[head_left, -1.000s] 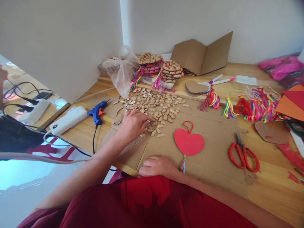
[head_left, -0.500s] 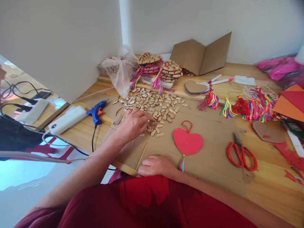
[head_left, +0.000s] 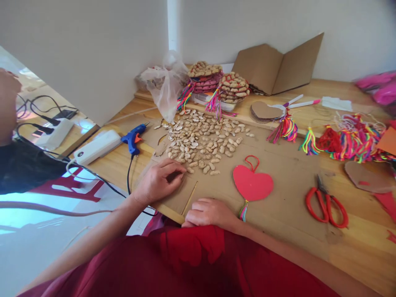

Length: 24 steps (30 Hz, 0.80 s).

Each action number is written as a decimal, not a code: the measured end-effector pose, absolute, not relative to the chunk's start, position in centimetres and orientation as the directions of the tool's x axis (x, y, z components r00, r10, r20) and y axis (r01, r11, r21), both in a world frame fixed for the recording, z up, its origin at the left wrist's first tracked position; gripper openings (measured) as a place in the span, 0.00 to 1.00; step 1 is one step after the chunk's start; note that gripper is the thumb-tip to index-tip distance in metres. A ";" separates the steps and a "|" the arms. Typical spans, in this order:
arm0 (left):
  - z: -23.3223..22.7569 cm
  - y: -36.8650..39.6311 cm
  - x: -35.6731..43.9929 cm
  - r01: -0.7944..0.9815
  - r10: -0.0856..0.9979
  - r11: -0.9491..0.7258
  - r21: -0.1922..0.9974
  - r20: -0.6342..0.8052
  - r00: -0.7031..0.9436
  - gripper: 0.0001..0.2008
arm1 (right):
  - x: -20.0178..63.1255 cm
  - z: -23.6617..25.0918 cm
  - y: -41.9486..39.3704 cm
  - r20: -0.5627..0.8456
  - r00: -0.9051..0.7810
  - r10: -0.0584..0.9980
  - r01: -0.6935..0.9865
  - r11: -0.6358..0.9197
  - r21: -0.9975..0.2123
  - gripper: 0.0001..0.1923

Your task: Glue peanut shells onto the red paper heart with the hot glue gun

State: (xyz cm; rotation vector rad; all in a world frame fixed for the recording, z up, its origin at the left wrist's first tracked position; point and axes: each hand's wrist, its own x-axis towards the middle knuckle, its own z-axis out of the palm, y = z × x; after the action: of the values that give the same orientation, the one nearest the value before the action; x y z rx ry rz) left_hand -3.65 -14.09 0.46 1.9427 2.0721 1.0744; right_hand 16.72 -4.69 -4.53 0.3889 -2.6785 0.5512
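Observation:
My left hand (head_left: 162, 181) rests at the near edge of a heap of peanuts (head_left: 201, 132) spread on a cardboard sheet (head_left: 287, 181). Its fingers are curled, and thumb and fingertips come close together; anything held between them is too small to make out. My right hand (head_left: 212, 212) lies closed at the table's front edge, fingers folded under, with nothing visible in it. Beside it on the cardboard is a red paper heart (head_left: 252, 183) with a red cord loop on top and a coloured tassel below.
Left of the peanuts lies a blue glue gun (head_left: 133, 139) near a white power strip (head_left: 97, 146). Red-handled scissors (head_left: 326, 204) lie at right. Behind are stacked peanut-covered pieces (head_left: 233, 87), a plastic bag (head_left: 167, 90), cardboard hearts (head_left: 267, 110) and coloured tassels (head_left: 355, 138). A person's arm (head_left: 8, 107) shows at far left.
My left hand has drawn back from among the peanuts to their near edge. My right hand stays closed at the table edge. The view has shifted slightly left.

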 end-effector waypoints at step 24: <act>0.0 -13.8 -4.2 0.919 0.899 0.106 0.380 0.357 -0.252 0.05 | 17.0 -3.4 -4.7 0.484 -0.870 -0.090 -0.292 0.886 -0.360 0.17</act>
State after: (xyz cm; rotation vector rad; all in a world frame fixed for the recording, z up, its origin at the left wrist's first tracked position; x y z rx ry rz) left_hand -4.19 -13.77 -0.03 1.9434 2.3632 0.8586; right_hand 17.04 -4.67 -3.37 0.2779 -2.5884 0.5937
